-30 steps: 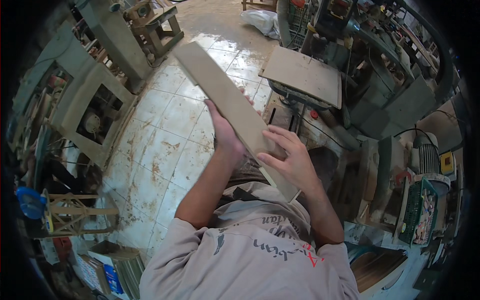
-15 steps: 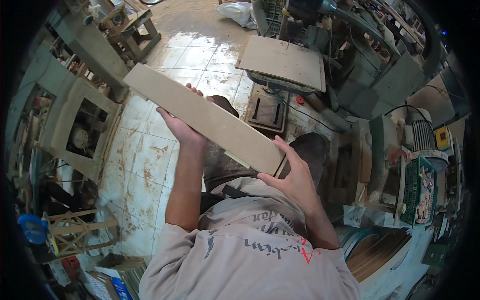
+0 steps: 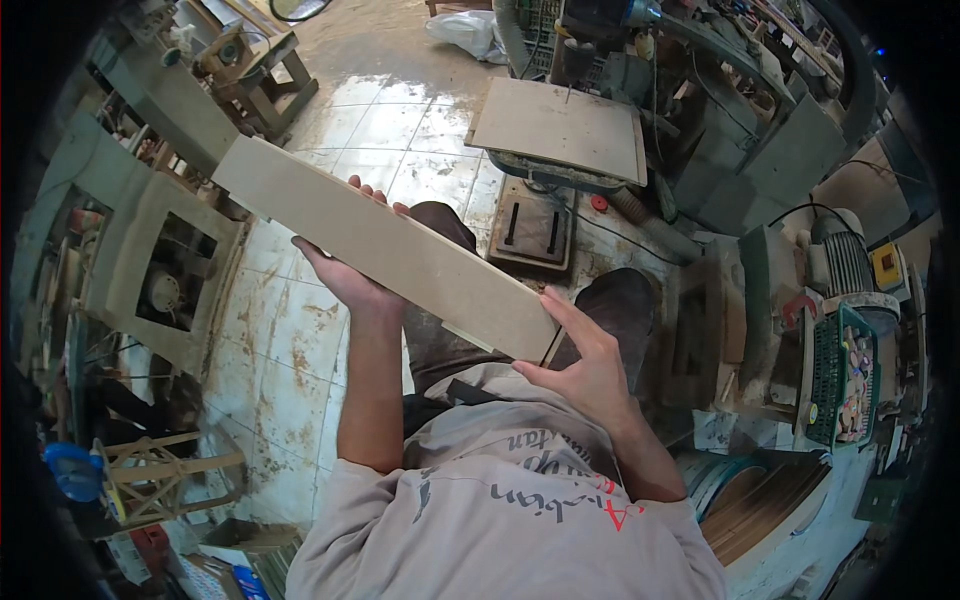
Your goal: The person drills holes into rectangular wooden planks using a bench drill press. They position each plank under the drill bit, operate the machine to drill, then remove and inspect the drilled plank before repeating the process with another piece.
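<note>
A long, flat, pale beige board (image 3: 385, 250) slants across the lap of a seated person in a dusty workshop, held clear of the tiled floor (image 3: 275, 345), its farther end out to the left and its nearer end close to the waist. The broad upper face looks smooth, matt and plain, with straight long edges and a lighter, narrow rim along the far side. A pale strip (image 3: 470, 336) juts from beneath the near edge, and a dark line crosses close to the right-hand end.

The left hand (image 3: 355, 285) cradles the board from below, its thumb out at the near edge and its fingers (image 3: 372, 190) curled up past the far one. The right hand (image 3: 590, 360) spans the right-hand end, thumb and forefinger spread to the two corners.

The underside of the board is out of sight, as is most of the left palm; only the tips of that hand's fingers show. How firmly the right fingers press cannot be told, nor whether the strip is fixed to the board. The board covers part of a dark-trousered knee (image 3: 440, 222). Beyond, a pale panel (image 3: 560, 130) overhangs the front edge of a machine's table, while the picture's corners sink into black
</note>
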A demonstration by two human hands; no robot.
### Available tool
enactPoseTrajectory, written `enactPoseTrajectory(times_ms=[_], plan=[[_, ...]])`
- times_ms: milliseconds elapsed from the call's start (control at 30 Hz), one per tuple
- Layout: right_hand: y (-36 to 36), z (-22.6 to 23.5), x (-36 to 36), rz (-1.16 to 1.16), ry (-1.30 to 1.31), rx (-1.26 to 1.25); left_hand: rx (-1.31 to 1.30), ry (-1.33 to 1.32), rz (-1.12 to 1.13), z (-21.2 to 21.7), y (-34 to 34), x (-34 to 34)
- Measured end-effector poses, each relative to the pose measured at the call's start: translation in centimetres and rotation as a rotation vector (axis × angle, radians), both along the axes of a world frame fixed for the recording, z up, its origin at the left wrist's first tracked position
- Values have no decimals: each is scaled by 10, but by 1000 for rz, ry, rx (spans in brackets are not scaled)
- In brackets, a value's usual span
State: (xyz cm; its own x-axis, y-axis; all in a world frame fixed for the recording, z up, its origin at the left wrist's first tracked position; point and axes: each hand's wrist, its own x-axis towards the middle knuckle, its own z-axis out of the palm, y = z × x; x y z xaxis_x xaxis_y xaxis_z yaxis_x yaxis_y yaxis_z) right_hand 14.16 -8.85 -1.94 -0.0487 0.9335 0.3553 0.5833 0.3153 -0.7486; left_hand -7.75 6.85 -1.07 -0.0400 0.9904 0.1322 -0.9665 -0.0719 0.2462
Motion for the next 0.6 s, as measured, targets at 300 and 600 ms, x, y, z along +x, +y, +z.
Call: enactPoseTrajectory(times_ms=[300, 600], plan=[[2, 0, -1, -14, 41, -69, -10, 77, 52, 11, -3, -2], [2, -6, 0, 7, 118, -115, -62, 110, 88, 13, -2, -10]])
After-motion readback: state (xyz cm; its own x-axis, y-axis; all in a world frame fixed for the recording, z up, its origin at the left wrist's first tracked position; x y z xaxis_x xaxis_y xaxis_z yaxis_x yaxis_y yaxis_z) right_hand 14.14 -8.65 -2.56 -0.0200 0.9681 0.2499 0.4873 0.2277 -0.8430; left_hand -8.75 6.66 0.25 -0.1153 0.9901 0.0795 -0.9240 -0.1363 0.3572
